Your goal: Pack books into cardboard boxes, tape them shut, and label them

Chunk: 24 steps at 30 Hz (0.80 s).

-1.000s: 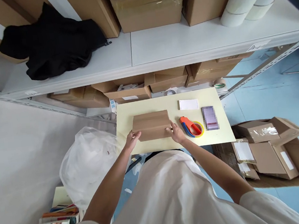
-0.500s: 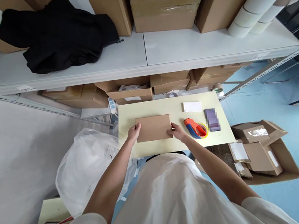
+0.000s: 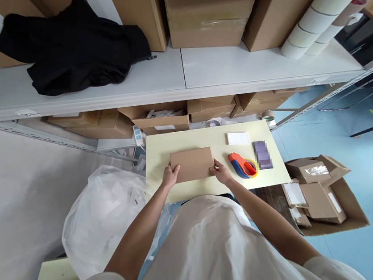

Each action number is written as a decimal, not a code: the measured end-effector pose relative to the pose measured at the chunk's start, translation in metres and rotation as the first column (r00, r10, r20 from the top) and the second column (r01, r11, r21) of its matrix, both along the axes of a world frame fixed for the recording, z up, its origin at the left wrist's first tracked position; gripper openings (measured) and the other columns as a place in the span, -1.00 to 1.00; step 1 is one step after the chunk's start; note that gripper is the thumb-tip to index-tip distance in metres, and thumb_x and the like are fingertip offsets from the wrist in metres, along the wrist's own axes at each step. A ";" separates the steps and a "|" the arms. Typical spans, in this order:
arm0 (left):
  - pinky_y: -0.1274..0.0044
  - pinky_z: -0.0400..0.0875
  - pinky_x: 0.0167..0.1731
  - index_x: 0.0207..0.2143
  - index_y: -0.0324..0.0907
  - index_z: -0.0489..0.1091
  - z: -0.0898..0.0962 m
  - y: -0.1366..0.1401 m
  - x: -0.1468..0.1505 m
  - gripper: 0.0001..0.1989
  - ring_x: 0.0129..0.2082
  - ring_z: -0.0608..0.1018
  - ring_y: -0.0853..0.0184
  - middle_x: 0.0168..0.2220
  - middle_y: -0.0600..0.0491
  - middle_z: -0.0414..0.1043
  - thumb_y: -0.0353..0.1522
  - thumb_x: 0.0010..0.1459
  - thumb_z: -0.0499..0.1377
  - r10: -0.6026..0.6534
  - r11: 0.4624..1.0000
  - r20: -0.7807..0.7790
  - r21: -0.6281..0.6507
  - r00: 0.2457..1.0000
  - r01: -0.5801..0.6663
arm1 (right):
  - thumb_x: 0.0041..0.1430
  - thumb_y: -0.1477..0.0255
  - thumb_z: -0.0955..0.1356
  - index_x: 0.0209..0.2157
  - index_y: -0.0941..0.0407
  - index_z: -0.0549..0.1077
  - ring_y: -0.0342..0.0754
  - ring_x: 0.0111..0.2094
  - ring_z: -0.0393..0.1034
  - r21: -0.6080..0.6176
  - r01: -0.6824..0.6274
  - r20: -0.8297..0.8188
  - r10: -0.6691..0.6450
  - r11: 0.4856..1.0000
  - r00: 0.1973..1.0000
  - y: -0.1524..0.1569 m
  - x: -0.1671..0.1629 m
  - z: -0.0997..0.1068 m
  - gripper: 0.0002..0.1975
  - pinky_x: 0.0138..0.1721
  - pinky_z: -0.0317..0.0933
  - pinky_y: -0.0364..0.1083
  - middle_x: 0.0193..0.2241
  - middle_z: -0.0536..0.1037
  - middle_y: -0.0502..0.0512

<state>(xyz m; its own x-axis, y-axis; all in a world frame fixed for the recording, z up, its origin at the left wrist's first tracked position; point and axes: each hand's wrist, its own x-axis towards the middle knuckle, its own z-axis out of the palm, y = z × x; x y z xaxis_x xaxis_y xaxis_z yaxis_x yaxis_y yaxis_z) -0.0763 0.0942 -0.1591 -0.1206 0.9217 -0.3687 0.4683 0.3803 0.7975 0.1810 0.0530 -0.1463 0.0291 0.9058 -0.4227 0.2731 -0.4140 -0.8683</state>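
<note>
A flat brown cardboard box (image 3: 192, 164) is held between my two hands over the pale yellow table (image 3: 155, 146). My left hand (image 3: 171, 176) grips its left edge, thumb on top and fingers underneath. At the lower right corner my right hand (image 3: 220, 171) pinches the box, with the thumb on its top face. To the right of that hand lies a red and blue tape dispenser (image 3: 242, 165) with a yellow-rimmed roll. Behind the dispenser is a stack of white labels (image 3: 238, 138). A blurred purple, phone-shaped object (image 3: 262, 154) rests further right.
A shelf (image 3: 153, 83) above the table's far side carries cartons, tape rolls (image 3: 309, 31) and a black garment (image 3: 75, 49). To the left stands a large translucent plastic bag (image 3: 104, 221). An open carton (image 3: 356, 210) of packed boxes sits on the floor at right.
The box has turned slightly, and my left hand's thumb now reaches further over its face. The whole view has shifted a little with my head.
</note>
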 end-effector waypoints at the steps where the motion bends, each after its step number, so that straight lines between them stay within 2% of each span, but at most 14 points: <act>1: 0.26 0.24 0.06 0.06 -0.31 0.28 0.001 -0.001 0.002 -0.46 0.05 0.42 0.03 -0.08 -0.26 0.43 -0.21 0.07 0.16 0.000 1.000 -0.024 0.000 1.000 0.000 | 0.10 0.35 0.27 0.18 0.06 0.20 -0.06 -0.24 0.46 -0.006 -0.004 0.011 0.004 1.000 1.000 0.001 -0.001 -0.001 -0.43 -0.17 0.35 -0.02 -0.09 0.48 0.14; 3: 0.24 0.18 0.10 0.15 -0.36 0.16 0.005 -0.003 0.006 -0.39 0.12 0.34 0.00 0.03 -0.33 0.32 -0.22 0.10 0.13 -0.007 1.000 -0.117 0.029 0.993 0.010 | 0.11 0.33 0.26 0.20 0.07 0.17 -0.04 -0.22 0.46 -0.023 -0.014 0.068 0.015 1.000 0.998 0.002 -0.002 -0.002 -0.41 -0.16 0.35 -0.01 -0.07 0.47 0.17; 5: 0.20 0.13 0.13 0.21 -0.39 0.06 0.015 -0.006 0.011 -0.34 0.18 0.25 -0.03 0.12 -0.36 0.21 -0.24 0.13 0.10 -0.019 0.991 -0.251 0.124 0.968 0.052 | 0.12 0.27 0.26 0.22 0.08 0.14 0.02 -0.15 0.43 -0.016 -0.031 0.186 0.033 0.999 0.982 -0.001 0.002 -0.002 -0.39 -0.12 0.32 0.04 -0.03 0.44 0.22; 8: 0.17 0.03 0.17 0.24 -0.35 0.00 0.039 -0.005 0.022 -0.34 0.25 0.11 -0.02 0.20 -0.33 0.09 -0.24 0.16 0.07 -0.107 0.930 -0.410 0.282 0.906 0.237 | 0.13 0.17 0.27 0.19 0.14 0.17 0.15 0.00 0.33 0.117 -0.074 0.427 0.017 0.990 0.904 -0.013 0.027 0.002 -0.37 -0.02 0.23 0.14 0.03 0.39 0.33; 10: 0.19 -0.03 0.19 0.24 -0.29 0.03 0.057 0.002 0.038 -0.33 0.27 0.05 0.00 0.25 -0.29 0.03 -0.18 0.15 0.08 -0.253 0.845 -0.487 0.310 0.836 0.436 | 0.13 0.15 0.28 0.15 0.19 0.22 0.22 0.05 0.26 0.193 -0.097 0.580 -0.034 0.976 0.814 -0.025 0.055 0.004 -0.38 0.01 0.17 0.18 0.02 0.38 0.37; 11: 0.19 -0.07 0.21 0.24 -0.26 0.06 0.065 0.007 0.049 -0.31 0.28 0.03 0.00 0.27 -0.27 0.00 -0.14 0.13 0.10 -0.342 0.787 -0.523 0.295 0.780 0.543 | 0.12 0.15 0.29 0.11 0.21 0.26 0.24 0.05 0.25 0.193 -0.101 0.648 -0.050 0.976 0.760 -0.030 0.069 0.005 -0.41 0.01 0.15 0.18 0.00 0.39 0.39; 13: 0.15 -0.18 0.22 0.24 -0.22 0.07 0.076 0.019 0.076 -0.18 0.30 -0.03 -0.05 0.30 -0.25 -0.09 -0.03 0.02 0.18 -0.507 0.652 -0.583 0.222 0.635 0.725 | 0.10 0.20 0.32 0.04 0.23 0.31 0.27 0.02 0.26 0.122 -0.099 0.752 -0.027 0.988 0.658 -0.040 0.094 0.003 -0.46 -0.02 0.15 0.17 -0.05 0.41 0.41; 15: 0.11 -0.30 0.22 0.26 -0.19 0.06 0.079 0.030 0.104 -0.02 0.31 -0.09 -0.11 0.33 -0.23 -0.18 0.03 -0.15 0.27 -0.628 0.529 -0.610 0.119 0.482 0.840 | 0.09 0.25 0.35 0.01 0.24 0.31 0.27 -0.02 0.28 0.008 -0.086 0.800 0.046 0.996 0.598 -0.044 0.108 -0.002 -0.50 -0.05 0.15 0.14 -0.08 0.43 0.42; 17: 0.08 -0.38 0.21 0.26 -0.14 0.05 0.074 0.037 0.127 0.06 0.31 -0.14 -0.15 0.35 -0.19 -0.24 0.04 -0.26 0.32 -0.701 0.457 -0.612 0.010 0.367 0.889 | 0.11 0.30 0.34 0.01 0.25 0.29 0.24 -0.06 0.32 -0.104 -0.077 0.798 0.130 0.992 0.588 -0.043 0.111 -0.010 -0.53 -0.07 0.14 0.10 -0.11 0.45 0.42; 18: 0.06 -0.39 0.21 0.26 -0.12 0.06 0.070 0.039 0.134 0.07 0.31 -0.16 -0.16 0.35 -0.17 -0.25 0.04 -0.29 0.34 -0.721 0.446 -0.609 -0.041 0.332 0.894 | 0.14 0.31 0.32 0.01 0.27 0.28 0.21 -0.09 0.34 -0.154 -0.072 0.786 0.166 0.985 0.595 -0.041 0.111 -0.013 -0.55 -0.09 0.13 0.08 -0.14 0.47 0.42; 20: 0.04 -0.40 0.20 0.25 -0.09 0.07 0.061 0.042 0.143 0.07 0.30 -0.16 -0.19 0.36 -0.14 -0.28 0.04 -0.30 0.34 -0.732 0.465 -0.609 -0.119 0.306 0.877 | 0.20 0.34 0.26 -0.01 0.30 0.27 0.18 -0.16 0.39 -0.230 -0.067 0.753 0.221 0.971 0.619 -0.035 0.109 -0.018 -0.61 -0.14 0.12 0.04 -0.21 0.50 0.40; 24: 0.04 -0.39 0.19 0.24 -0.09 0.11 0.048 0.048 0.143 0.09 0.28 -0.11 -0.24 0.36 -0.15 -0.34 0.06 -0.36 0.35 -0.719 0.528 -0.614 -0.176 0.327 0.831 | 0.25 0.32 0.20 -0.11 0.29 0.30 0.15 -0.25 0.41 -0.272 -0.110 0.696 0.274 0.956 0.663 -0.020 0.109 -0.023 -0.68 -0.21 0.10 0.01 -0.31 0.52 0.36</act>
